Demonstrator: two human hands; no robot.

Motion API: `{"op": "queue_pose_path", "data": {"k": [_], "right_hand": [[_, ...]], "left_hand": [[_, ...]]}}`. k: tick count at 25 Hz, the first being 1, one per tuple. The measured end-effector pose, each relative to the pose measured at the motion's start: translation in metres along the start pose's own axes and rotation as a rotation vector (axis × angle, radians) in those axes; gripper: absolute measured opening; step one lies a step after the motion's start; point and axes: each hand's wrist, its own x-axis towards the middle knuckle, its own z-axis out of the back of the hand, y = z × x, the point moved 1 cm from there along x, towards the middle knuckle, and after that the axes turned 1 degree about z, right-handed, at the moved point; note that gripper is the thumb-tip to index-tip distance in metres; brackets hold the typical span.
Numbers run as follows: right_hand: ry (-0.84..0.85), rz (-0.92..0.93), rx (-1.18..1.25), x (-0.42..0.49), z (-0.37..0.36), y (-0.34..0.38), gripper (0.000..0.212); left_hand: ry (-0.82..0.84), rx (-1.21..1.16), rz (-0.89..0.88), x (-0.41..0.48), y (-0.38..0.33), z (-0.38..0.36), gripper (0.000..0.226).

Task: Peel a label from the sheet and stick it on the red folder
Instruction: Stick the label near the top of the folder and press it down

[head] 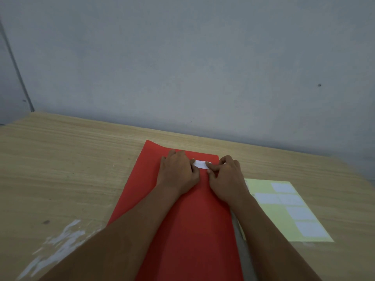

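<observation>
Nearest the camera, both forearms reach forward over the red folder (188,230), which lies flat on the wooden counter (67,159) and runs away toward the wall (182,57). At its right edge lies the pale yellow label sheet (269,216), with several white labels left on it and bare backing where others are gone.

Farther up the folder, the left hand (177,173) and the right hand (227,177) sit close together, fingers pressed down on either end of one white label (201,164) near the folder's far edge. Neither hand grips anything; both flatten the label against the red surface.

So the peeling looks done and the sticking nearly so; only smoothing the ends and lifting away seems left.

There is bare counter to the left, with white smears near the front, and a narrow strip beyond the folder before the wall.
</observation>
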Motion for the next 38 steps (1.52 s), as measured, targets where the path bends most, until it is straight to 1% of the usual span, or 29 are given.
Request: {"op": "queue_pose_path", "data": {"k": [4, 7, 10, 12, 15, 18, 20, 21, 25, 27, 29, 31, 38], "right_hand": [[-0.011, -0.104, -0.041, 0.002, 0.001, 0.004, 0.037], [-0.011, -0.158, -0.003, 0.005, 0.003, 0.007, 0.037], [0.032, -0.157, -0.022, 0.002, 0.003, 0.008, 0.040], [0.048, -0.134, -0.042, -0.003, 0.003, 0.006, 0.038], [0.034, -0.124, -0.050, -0.004, 0.003, 0.007, 0.039], [0.017, -0.146, -0.065, -0.003, 0.002, 0.008, 0.045], [0.017, -0.125, -0.059, -0.004, 0.003, 0.006, 0.045], [0.023, -0.101, -0.054, -0.004, 0.003, 0.004, 0.044], [0.065, 0.030, -0.075, -0.008, 0.006, -0.003, 0.038], [0.044, 0.028, -0.044, -0.011, 0.005, -0.004, 0.037], [-0.004, -0.010, -0.014, -0.013, 0.003, -0.004, 0.039], [-0.033, -0.051, -0.009, -0.012, 0.002, -0.003, 0.041], [-0.018, -0.087, -0.133, -0.008, -0.003, 0.008, 0.044]], "left_hand": [[-0.031, -0.009, 0.003, 0.000, 0.000, 0.000, 0.027], [-0.022, 0.014, -0.035, 0.000, 0.001, 0.000, 0.030], [0.030, 0.080, -0.174, 0.000, 0.000, 0.002, 0.043], [0.062, 0.099, -0.233, 0.000, -0.002, 0.001, 0.043], [-0.001, 0.008, -0.139, -0.001, 0.000, 0.003, 0.032], [-0.046, 0.004, -0.074, -0.003, -0.002, 0.005, 0.030], [-0.066, -0.005, -0.054, -0.004, -0.003, 0.006, 0.030], [-0.060, -0.002, -0.067, -0.004, -0.003, 0.007, 0.030], [0.018, 0.020, -0.233, -0.004, -0.005, 0.008, 0.039], [0.009, 0.019, -0.187, -0.003, -0.004, 0.007, 0.038], [-0.027, 0.057, -0.100, -0.003, -0.002, 0.004, 0.034], [-0.050, 0.080, -0.060, -0.003, -0.001, 0.001, 0.032], [-0.058, 0.151, -0.143, 0.000, -0.001, -0.003, 0.042]]}}
